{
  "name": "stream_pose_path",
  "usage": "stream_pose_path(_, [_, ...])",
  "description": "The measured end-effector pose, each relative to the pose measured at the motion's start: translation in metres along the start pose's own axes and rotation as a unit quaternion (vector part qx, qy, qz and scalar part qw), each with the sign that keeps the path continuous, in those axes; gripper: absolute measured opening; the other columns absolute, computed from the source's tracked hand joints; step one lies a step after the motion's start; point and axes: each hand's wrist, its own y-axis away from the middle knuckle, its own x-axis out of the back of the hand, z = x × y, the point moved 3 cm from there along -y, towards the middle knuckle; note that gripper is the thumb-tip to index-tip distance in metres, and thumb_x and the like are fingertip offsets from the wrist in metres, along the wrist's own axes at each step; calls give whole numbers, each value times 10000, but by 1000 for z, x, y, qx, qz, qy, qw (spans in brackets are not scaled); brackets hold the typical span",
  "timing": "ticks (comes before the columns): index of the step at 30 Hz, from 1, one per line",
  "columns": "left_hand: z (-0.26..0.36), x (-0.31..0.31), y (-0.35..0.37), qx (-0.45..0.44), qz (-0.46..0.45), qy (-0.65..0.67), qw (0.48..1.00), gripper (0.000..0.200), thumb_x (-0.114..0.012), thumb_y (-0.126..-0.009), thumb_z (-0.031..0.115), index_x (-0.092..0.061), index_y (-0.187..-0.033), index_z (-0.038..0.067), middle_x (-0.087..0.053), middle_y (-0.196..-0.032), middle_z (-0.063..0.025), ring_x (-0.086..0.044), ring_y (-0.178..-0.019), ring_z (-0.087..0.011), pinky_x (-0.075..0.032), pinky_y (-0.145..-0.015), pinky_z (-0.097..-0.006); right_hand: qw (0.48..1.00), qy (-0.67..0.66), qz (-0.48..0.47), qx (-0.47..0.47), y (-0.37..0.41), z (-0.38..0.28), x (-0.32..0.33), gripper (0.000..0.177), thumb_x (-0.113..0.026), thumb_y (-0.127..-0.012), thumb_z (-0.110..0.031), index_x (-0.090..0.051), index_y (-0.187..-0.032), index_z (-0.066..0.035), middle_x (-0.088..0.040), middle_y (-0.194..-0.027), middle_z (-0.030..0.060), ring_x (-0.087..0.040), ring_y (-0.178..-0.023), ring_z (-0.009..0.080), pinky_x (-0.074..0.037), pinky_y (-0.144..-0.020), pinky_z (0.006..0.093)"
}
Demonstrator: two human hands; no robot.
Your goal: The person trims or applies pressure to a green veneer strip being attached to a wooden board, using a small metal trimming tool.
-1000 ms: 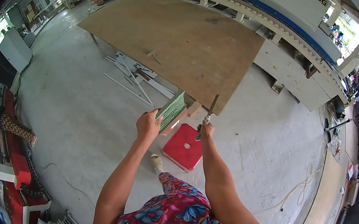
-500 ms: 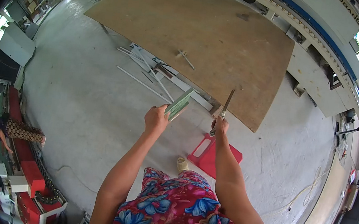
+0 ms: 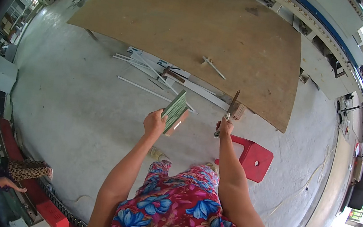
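We are holding a green stack (image 3: 174, 111) up in front of us, with our left hand (image 3: 155, 121) pinching it firmly at its near left edge. That edge grip is probably leaving the layered green face uncovered, and the brown side is sloping away to the right of the fingers. We are tilting the stack rather than laying it level, perhaps because one hand is carrying it by a single side.

Well apart to the right, our right hand (image 3: 225, 127) is closing around the wrapped grip of a tool (image 3: 235, 101), its thin blade pointing up and away from us. We are judging that the wrapping is there to make the handle kinder to hold, and that the gap between the hands is sparing the stack from the blade.

Just beyond the tool, a wood block (image 3: 238, 111) is sitting by the edge of a broad board (image 3: 188, 23). White strips (image 3: 206, 95) are lying past the left grip, partly under that board, seemingly tucked aside. A small crosspiece (image 3: 215, 68) is resting on the board, beyond and between both grips. A red stool (image 3: 257, 160) is standing nearer us, beside the right forearm, presumably within easy reach.
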Motion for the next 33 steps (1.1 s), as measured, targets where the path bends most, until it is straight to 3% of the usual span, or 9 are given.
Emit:
stream_pose_path(7, [-102, 66, -65, 10, -5, -69, 998, 213, -630, -773, 149, -615, -973, 78, -641, -825, -128, -613, -792, -312, -471, -647, -409, 998, 47, 30, 18, 50, 13, -112, 184, -549, -839, -198, -519, -783, -25, -532, -586, 60, -522, -459, 139, -415, -380, 279])
stream_pose_path(20, [-222, 177, -291, -8, 16, -99, 995, 222, -622, -785, 175, -620, -986, 81, -645, -900, -107, -609, -856, -303, -480, -697, -421, 988, -20, 126, 91, 14, 0, -288, 177, -554, -846, -205, -480, -792, -53, -507, -569, 51, -499, -438, 133, -398, -364, 272])
stream_pose_path(24, [-254, 231, -358, 18, 17, -75, 997, 239, -625, -788, 187, -613, -998, 74, -638, -939, -117, -605, -875, -303, -479, -707, -419, 989, -55, 112, 81, 10, -24, -381, 181, -552, -844, -201, -467, -777, -55, -495, -556, 50, -485, -417, 139, -385, -349, 277])
stream_pose_path(28, [-334, 260, -429, 17, 58, -59, 996, 311, -624, -793, 229, -593, -1048, 53, -615, -998, -144, -572, -951, -312, -463, -763, -419, 993, -39, 55, 100, 1, -31, -488, 173, -547, -844, -189, -457, -769, -61, -484, -547, 56, -486, -414, 153, -373, -338, 279])
stream_pose_path(33, [-405, 340, -499, 28, 26, -31, 999, 317, -612, -800, 232, -587, -1066, 63, -612, -1011, -140, -566, -951, -322, -455, -780, -423, 989, -61, 44, 129, 16, -35, -628, 202, -522, -834, -161, -444, -688, -44, -463, -481, 51, -475, -389, 139, -338, -328, 277])
